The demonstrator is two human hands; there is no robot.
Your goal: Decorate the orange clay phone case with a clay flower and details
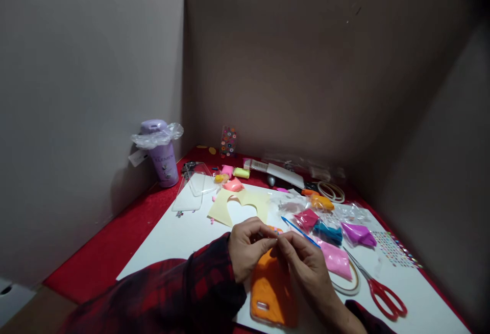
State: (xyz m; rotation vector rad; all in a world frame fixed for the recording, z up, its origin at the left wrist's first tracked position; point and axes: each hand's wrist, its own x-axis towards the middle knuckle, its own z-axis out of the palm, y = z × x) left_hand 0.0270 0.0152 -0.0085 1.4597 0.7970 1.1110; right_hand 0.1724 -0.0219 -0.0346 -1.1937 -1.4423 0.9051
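Observation:
A phone case covered in orange clay lies on the white board, with a small cutout near its lower end. Above its upper part, my left hand and my right hand meet with thumbs and fingertips pinched together. Whatever sits between the fingertips is too small and hidden to name. Small pink and coloured bits show just behind the fingers at the top of the case. A blue pointed tool lies beyond my right hand, and a pink clay packet is beside it.
Red-handled scissors lie at right, near a sheet of gems and a tape roll. Yellow paper with a heart cutout, clear cases and clay packets lie farther back. A purple cup stands left by the wall.

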